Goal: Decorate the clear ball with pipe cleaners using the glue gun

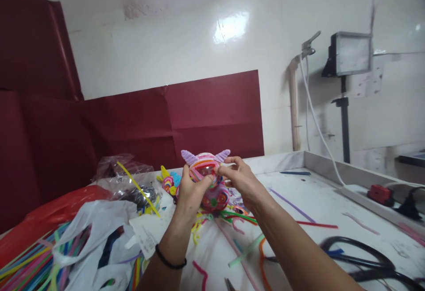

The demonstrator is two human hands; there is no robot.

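Note:
A colourful figure wound from fuzzy pipe cleaners (215,197) stands upright at the middle of the table. It has two lilac pointed ears, a pink and orange banded head with a shiny red patch, and a round pink body with a green dot. My left hand (192,190) is wrapped round the left side of the head, its thumb on the front. From the other side, my right hand (239,179) pinches the head's right edge near the ear; whether a small piece lies between those fingertips is hidden.
Loose pipe cleaners (292,204) lie around the figure. Black-handled scissors (361,260) rest at front right, before a power strip (361,193). White plastic bags (96,220), a red bag (66,204) and bundled pipe cleaners (26,264) crowd the left. A lamp on a stand (353,54) rises behind.

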